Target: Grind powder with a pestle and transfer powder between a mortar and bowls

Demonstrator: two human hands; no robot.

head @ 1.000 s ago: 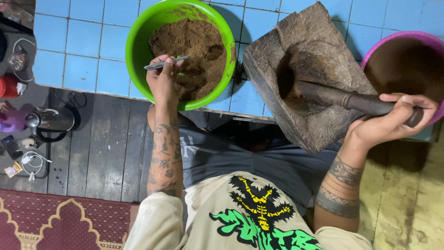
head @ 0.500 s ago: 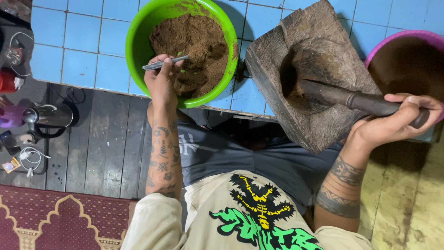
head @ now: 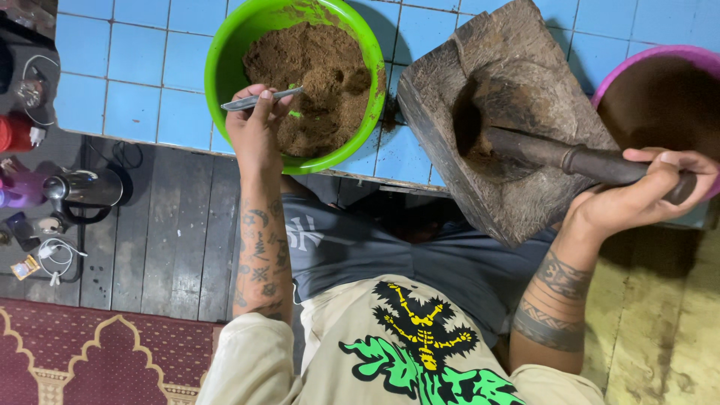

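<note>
Left hand pinches spoon over bowl; right hand clamps pestle in mortar; best scoop shallow, steady.

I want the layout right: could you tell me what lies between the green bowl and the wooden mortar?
Head view: only bare blue tiled surface, with brown powder spilled beside the green bowl; the wooden mortar stands apart.

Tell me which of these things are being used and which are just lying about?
In use: spoon in left hand; green bowl of brown powder; pestle in right hand; stone mortar.

Lying about: kettle, red container, white cable, rug. The pink bowl stands untouched.
</note>
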